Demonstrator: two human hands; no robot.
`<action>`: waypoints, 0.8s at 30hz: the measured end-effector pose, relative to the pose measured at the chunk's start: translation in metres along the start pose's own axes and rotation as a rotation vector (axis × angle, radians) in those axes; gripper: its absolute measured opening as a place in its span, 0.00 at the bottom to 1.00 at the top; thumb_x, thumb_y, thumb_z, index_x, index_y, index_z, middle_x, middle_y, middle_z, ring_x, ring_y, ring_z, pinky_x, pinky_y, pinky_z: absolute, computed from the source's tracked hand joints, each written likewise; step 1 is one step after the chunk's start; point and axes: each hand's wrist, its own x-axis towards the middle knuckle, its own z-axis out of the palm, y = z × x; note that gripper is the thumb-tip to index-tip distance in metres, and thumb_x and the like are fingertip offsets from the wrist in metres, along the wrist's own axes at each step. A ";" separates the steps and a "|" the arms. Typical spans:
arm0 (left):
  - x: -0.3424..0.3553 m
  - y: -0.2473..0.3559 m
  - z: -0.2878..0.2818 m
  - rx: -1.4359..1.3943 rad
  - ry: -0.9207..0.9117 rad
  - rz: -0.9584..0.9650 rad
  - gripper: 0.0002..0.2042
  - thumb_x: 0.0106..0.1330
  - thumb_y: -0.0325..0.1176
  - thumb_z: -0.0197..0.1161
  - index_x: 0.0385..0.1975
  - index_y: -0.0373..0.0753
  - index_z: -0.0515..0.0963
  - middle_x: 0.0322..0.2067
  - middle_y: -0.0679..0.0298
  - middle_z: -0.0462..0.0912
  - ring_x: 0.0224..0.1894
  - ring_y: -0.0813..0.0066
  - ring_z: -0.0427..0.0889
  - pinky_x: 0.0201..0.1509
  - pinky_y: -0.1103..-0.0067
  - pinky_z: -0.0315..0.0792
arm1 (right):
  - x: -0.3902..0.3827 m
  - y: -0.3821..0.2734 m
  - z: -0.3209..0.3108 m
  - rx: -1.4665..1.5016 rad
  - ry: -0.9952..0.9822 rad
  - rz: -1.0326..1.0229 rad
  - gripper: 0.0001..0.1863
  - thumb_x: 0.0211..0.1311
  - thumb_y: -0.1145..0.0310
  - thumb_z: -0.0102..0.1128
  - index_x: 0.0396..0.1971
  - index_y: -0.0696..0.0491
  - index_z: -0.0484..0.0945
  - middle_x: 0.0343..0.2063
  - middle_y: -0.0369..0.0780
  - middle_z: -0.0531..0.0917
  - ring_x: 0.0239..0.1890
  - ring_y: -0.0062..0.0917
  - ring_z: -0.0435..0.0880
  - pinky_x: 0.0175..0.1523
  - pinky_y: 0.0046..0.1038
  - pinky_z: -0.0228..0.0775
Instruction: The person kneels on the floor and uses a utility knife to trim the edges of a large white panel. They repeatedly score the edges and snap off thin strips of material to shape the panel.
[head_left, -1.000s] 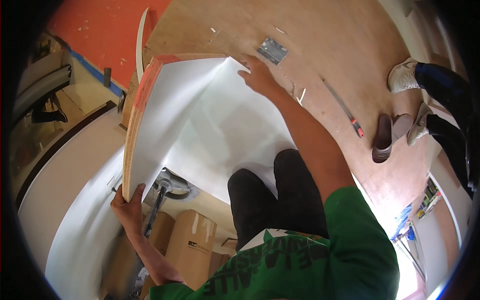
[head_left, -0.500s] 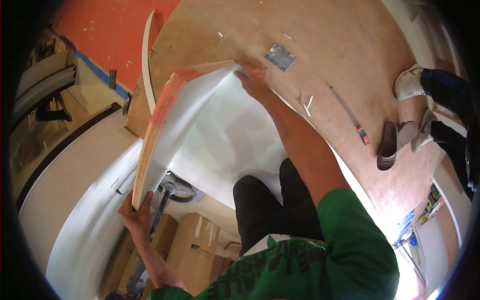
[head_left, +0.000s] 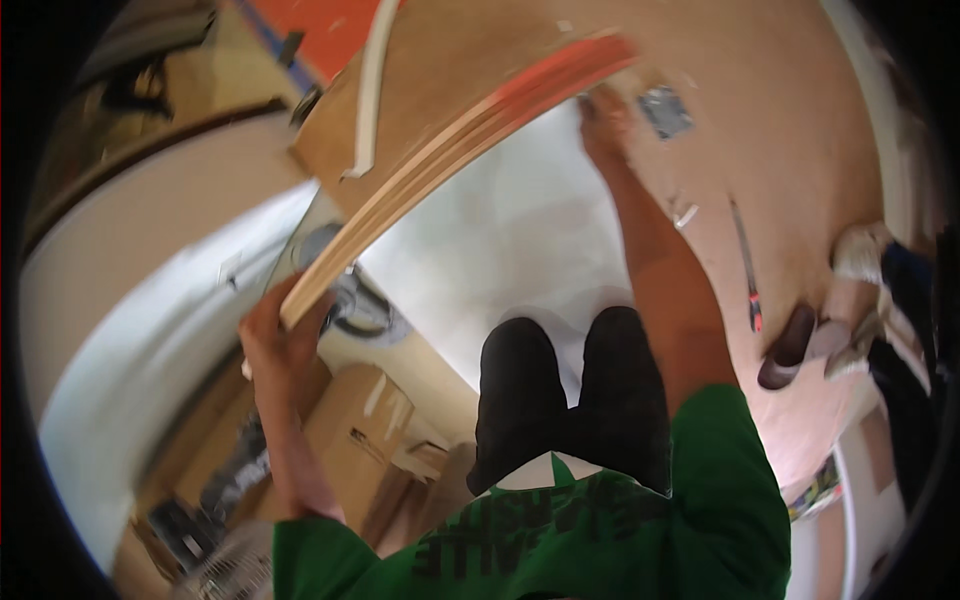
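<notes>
My left hand (head_left: 275,335) is clenched around the near corner of the white panel (head_left: 500,230), left of centre in the frame, thumb and fingers wrapped over its raw layered edge. My right hand (head_left: 603,120) grips the far corner in the upper middle of the frame, fingers curled over the top edge beside the reddish strip there. So both grips are closed on the same board.

As I judge it, the lift is partly done: the panel is up on edge and tilted, its white face turned toward my legs, and carried wholly between my two hands. Setting it down or flat is not yet done. Its long axis runs diagonally from lower left to upper right, the layered edge facing up and left.

Outward from there, the brown plywood floor (head_left: 800,130) spreads across the upper right, with a small grey metal plate (head_left: 665,110) just beside my right hand and a red-handled tool (head_left: 750,290) farther right. Another person's shoes (head_left: 855,255) show at the right rim. Cardboard boxes (head_left: 370,420) sit at lower left.
</notes>
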 end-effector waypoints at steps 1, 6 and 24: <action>0.003 -0.002 -0.002 0.003 -0.020 0.000 0.14 0.56 0.27 0.74 0.42 0.33 0.83 0.32 0.55 0.88 0.32 0.75 0.86 0.39 0.78 0.77 | 0.002 0.006 -0.001 -0.039 -0.100 0.038 0.11 0.57 0.67 0.66 0.40 0.51 0.82 0.42 0.44 0.84 0.46 0.42 0.81 0.52 0.40 0.72; 0.015 -0.019 -0.008 -0.008 0.025 0.174 0.16 0.53 0.31 0.75 0.40 0.33 0.83 0.28 0.56 0.86 0.28 0.72 0.84 0.37 0.75 0.77 | 0.009 0.014 -0.008 0.026 -0.070 -0.175 0.08 0.62 0.69 0.60 0.32 0.59 0.76 0.34 0.50 0.80 0.38 0.47 0.78 0.46 0.42 0.69; 0.002 -0.029 0.036 -0.108 0.848 0.315 0.03 0.49 0.29 0.61 0.17 0.43 0.75 0.18 0.64 0.74 0.27 0.65 0.79 0.29 0.67 0.70 | 0.075 0.058 -0.031 -0.584 -0.525 -0.431 0.22 0.70 0.59 0.53 0.49 0.65 0.80 0.50 0.55 0.81 0.54 0.47 0.79 0.63 0.37 0.68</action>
